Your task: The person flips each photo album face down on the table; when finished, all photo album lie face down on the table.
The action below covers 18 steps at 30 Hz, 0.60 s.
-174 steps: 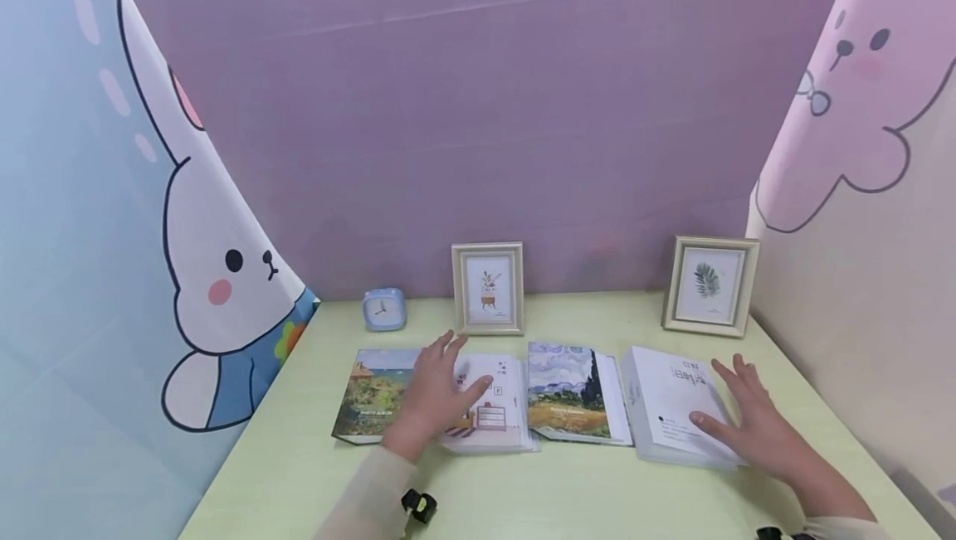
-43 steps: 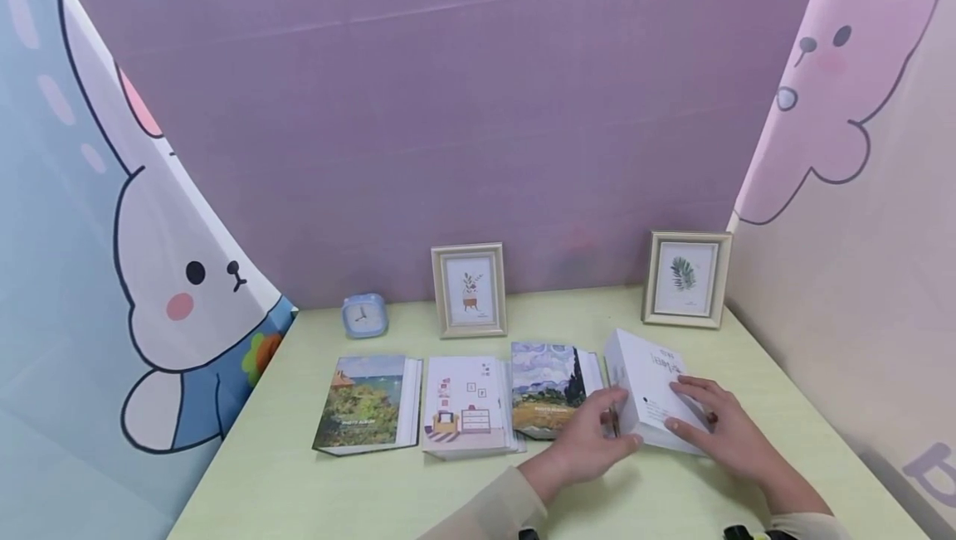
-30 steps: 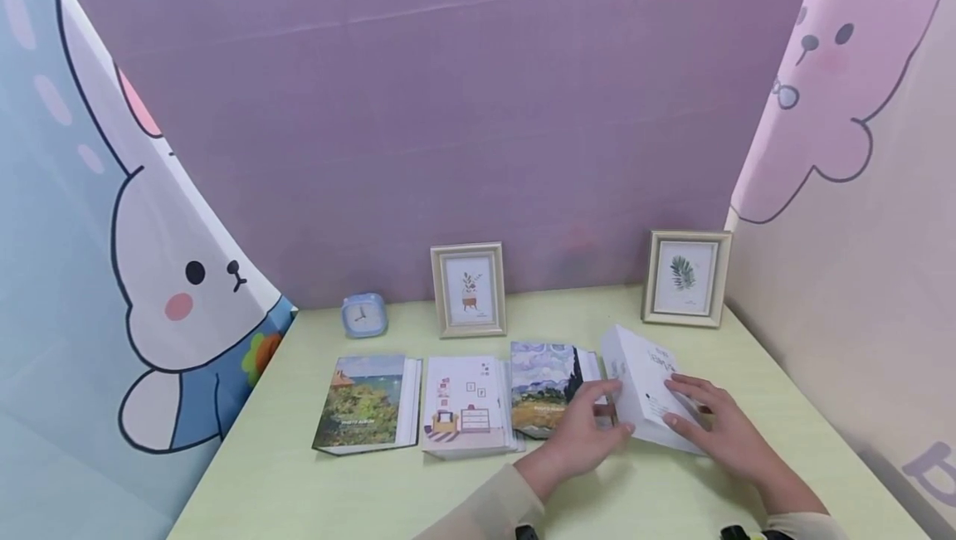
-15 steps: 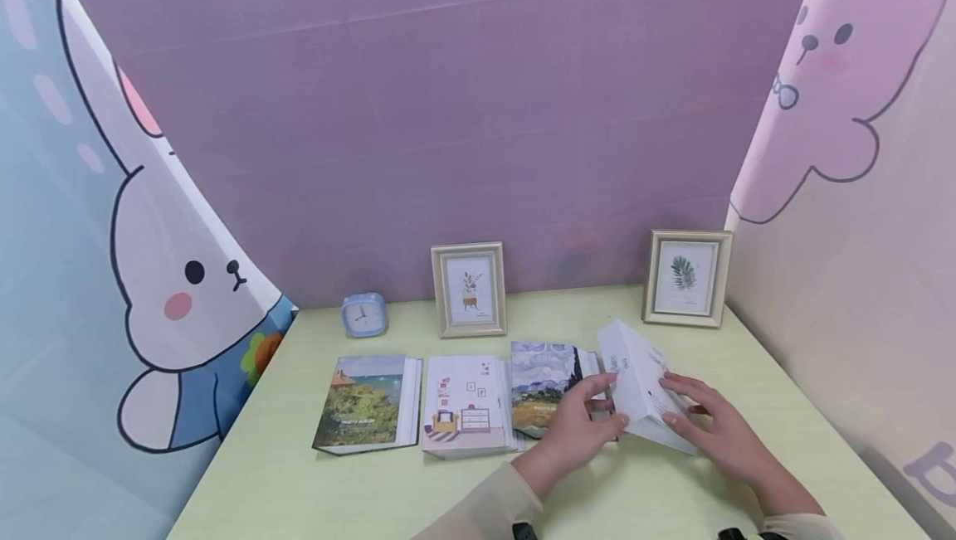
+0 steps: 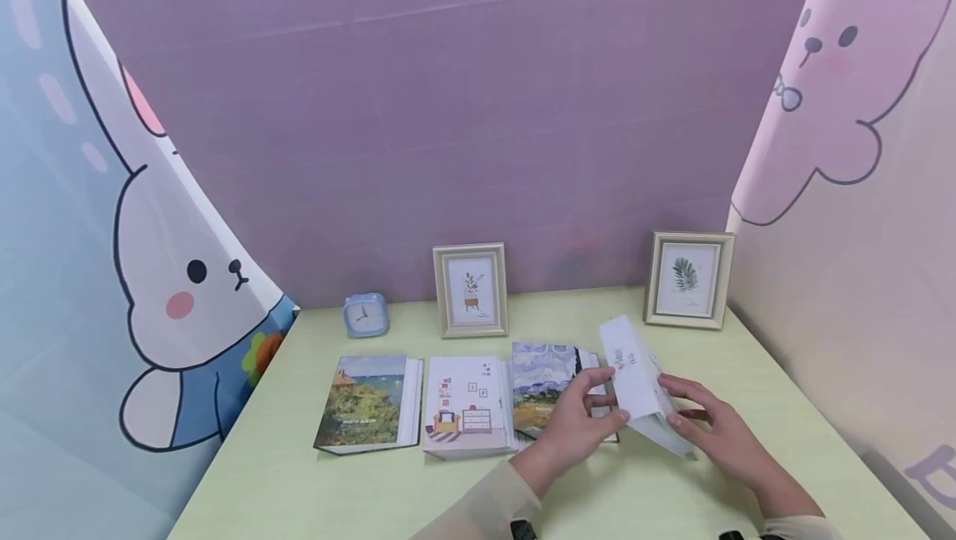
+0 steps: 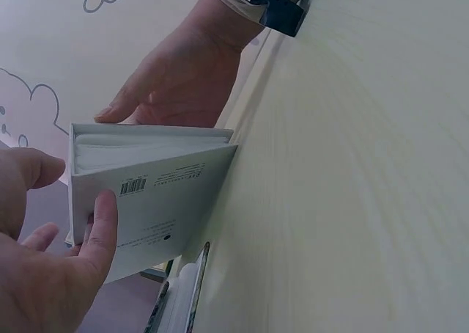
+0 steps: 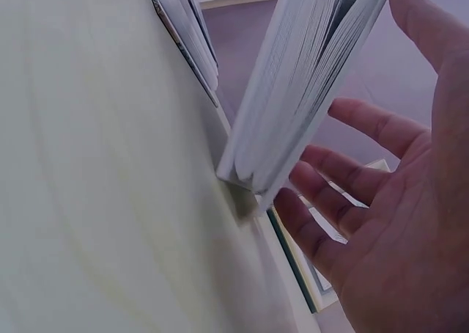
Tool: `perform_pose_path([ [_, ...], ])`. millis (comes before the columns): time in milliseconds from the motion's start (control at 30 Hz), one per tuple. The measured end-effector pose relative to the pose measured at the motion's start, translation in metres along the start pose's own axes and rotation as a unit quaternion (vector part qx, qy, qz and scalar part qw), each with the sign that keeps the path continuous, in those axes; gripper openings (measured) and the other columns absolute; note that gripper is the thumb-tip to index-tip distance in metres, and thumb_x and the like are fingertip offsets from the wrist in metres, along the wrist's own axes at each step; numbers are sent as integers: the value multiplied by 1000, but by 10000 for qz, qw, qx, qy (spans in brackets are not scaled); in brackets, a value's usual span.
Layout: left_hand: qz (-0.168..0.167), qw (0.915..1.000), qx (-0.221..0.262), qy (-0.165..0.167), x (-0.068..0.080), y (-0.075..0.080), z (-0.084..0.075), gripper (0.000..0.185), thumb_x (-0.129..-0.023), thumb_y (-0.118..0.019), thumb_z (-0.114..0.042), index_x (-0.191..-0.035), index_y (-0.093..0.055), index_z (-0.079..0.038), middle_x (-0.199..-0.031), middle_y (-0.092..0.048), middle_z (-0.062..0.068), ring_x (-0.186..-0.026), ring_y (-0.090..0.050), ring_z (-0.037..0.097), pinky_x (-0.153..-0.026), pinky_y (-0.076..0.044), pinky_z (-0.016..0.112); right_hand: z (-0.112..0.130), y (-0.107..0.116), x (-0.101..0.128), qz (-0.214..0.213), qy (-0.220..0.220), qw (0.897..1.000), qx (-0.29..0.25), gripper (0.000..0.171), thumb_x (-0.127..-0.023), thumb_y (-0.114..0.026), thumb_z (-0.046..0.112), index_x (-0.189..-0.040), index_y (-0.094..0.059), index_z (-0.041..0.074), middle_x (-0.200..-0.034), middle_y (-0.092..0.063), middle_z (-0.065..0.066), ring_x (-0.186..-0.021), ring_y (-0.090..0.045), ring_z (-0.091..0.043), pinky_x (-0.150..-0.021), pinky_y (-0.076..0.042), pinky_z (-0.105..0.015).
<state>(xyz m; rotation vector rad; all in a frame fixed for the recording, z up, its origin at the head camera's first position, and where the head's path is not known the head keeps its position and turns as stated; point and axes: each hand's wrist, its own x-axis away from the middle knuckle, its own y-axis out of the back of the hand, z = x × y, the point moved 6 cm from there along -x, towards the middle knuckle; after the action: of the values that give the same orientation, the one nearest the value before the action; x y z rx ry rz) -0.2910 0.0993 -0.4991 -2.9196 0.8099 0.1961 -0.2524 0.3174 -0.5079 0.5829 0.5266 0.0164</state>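
A thick white photo album [image 5: 633, 367] stands tilted between both hands at the right of the row, its spine turned up and left. My left hand [image 5: 571, 420] grips it at the spine; in the left wrist view its fingers lie on the back cover [image 6: 157, 216], which bears a barcode. My right hand [image 5: 728, 436] rests thumb and fingertips against the front cover, fingers only loosely bent. The right wrist view shows the pages [image 7: 297, 76] slightly parted and a lower edge close to the table. Just left, partly behind my left hand, lies a landscape-painting album [image 5: 545, 378].
Further left on the pale table [image 5: 299, 490] lie an album with a furniture drawing [image 5: 466, 407] and an album with a seaside painting [image 5: 366, 403]. Behind stand a blue clock [image 5: 366, 315], a plant-picture frame [image 5: 470, 289] and a leaf-picture frame [image 5: 688, 279].
Both hands have come to the white album, which lay flat with its cover up. Over the last second it has tipped up further, so its spine shows broadly and the cover is foreshortened.
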Motion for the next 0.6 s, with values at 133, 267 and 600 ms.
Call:
perform_pose_path([
  [133,29,9999,14,-122,-1,-2,-3,62,-94,-75,-5,-150,-47,-11,-150,-50,2,-115,-64,15,-87,-62,28,0,0,0,47,-5,9999,-107,53,-98,-69,0,-149,-55,2,-143,-60,-16,-124,-56,-1,-90,-59,-31],
  [267,22,9999,93,-115,-1,-3,-5,63,-94,-75,-5,-150,-47,-12,-149,-51,0,-114,-64,15,-86,-61,27,3,-1,-1,123,-46,9993,-343,53,-100,-66,0,-151,-53,3,-146,-59,-13,-126,-56,1,-91,-57,-27],
  [600,51,9998,172,-85,-2,-3,-6,61,-94,-77,-7,-148,-51,-18,-120,-66,2,-112,-68,26,-82,-62,28,8,-4,-4,239,-50,9942,-1050,52,-103,-58,-5,-154,-47,0,-147,-57,10,-127,-55,1,-95,-54,-23],
])
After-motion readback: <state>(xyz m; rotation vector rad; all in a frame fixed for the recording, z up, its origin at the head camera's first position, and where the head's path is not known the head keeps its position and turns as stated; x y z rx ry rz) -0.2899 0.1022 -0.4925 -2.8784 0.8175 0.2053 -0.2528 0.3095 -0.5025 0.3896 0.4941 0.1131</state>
